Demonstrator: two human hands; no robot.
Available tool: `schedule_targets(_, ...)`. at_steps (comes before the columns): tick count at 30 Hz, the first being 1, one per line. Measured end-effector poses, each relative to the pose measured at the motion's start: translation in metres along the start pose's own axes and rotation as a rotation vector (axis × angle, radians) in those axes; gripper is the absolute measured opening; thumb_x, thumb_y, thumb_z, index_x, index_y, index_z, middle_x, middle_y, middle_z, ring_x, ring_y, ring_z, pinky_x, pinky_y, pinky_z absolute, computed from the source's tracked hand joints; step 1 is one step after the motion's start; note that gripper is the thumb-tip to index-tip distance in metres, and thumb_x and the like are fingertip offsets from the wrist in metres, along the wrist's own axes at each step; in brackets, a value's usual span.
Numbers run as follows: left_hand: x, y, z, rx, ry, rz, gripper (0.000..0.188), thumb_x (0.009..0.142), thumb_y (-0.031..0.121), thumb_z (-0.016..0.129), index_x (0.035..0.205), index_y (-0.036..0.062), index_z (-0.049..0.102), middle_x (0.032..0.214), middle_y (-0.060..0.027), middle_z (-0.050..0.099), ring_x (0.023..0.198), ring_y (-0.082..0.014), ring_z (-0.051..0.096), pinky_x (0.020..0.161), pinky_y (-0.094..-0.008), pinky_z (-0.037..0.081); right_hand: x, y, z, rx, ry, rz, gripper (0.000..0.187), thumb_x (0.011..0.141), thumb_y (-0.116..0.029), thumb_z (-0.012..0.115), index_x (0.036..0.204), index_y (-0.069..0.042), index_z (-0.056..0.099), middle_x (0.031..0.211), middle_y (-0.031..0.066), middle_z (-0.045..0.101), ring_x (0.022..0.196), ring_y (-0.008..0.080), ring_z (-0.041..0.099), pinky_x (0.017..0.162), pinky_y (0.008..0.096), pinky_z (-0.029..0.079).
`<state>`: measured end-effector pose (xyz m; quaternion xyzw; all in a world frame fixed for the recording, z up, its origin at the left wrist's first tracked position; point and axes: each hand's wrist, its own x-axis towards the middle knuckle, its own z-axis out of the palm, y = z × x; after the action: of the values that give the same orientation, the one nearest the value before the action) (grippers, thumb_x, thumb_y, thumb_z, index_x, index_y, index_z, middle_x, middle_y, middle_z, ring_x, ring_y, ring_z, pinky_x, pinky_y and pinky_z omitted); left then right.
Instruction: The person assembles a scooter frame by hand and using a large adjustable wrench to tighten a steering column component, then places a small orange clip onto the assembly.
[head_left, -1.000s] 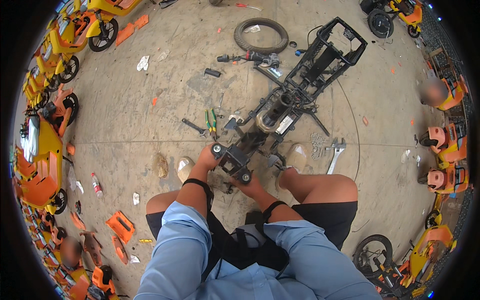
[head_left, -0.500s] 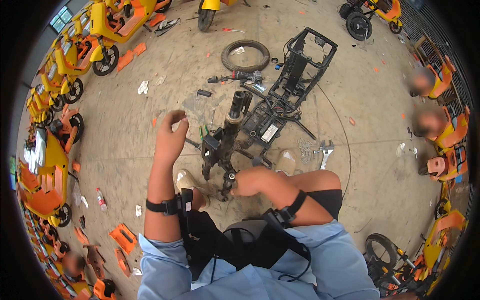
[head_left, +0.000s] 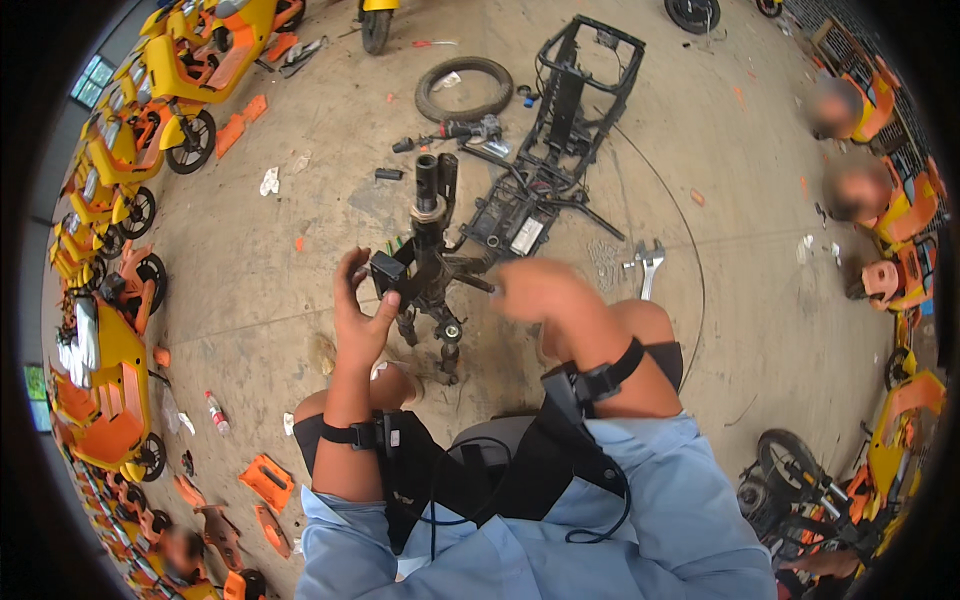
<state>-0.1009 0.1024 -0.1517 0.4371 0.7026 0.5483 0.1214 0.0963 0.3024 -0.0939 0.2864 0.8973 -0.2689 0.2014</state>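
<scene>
Right hand (head_left: 545, 290) now apparently off fork-end (head_left: 451, 334)

Dark fork assembly (head_left: 429, 236), roughly upright

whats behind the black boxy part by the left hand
Green handle ends show just beyond the black boxy part; whatever lies directly behind it is covered and cannot be seen.

Fork (head_left: 432, 265), obstacle right of left grip (head_left: 358, 325)
</scene>
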Motion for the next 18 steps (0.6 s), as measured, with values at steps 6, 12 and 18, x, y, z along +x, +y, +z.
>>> schedule_targets(6,0.01,0.005,0.023,0.005,0.048,0.076,0.082,0.078,0.025,0.078,0.142,-0.0012,0.035,0.137,-0.0199,0.048,0.13,-0.0305,0.046,0.109,-0.0421,0.035,0.024,0.036,-0.063,0.31,0.634,0.196,0.031,0.087,-0.031,0.06,0.099,-0.003,0.066,0.098,0.0176,0.07,0.093,0.0382,0.066,0.081,0.0467,0.053)
schedule_targets(12,0.016,-0.013,0.043,-0.089,0.152,0.07,0.065,0.084,0.027,0.073,0.132,-0.0025,0.043,0.127,-0.0205,0.055,0.118,-0.0289,0.054,0.105,-0.0407,0.04,0.153,0.072,-0.029,0.313,0.398,0.273,0.04,0.083,-0.032,0.062,0.107,-0.001,0.068,0.108,0.023,0.068,0.102,0.0391,0.064,0.088,0.0451,0.052)
schedule_targets(18,0.013,-0.022,0.046,-0.152,0.116,0.092,0.066,0.083,0.035,0.075,0.129,-0.0023,0.044,0.123,-0.0223,0.055,0.116,-0.0312,0.055,0.101,-0.0426,0.043,0.255,0.154,0.115,0.255,0.272,0.315,0.035,0.082,-0.029,0.067,0.106,-0.003,0.068,0.108,0.021,0.068,0.102,0.0386,0.064,0.088,0.0464,0.051)
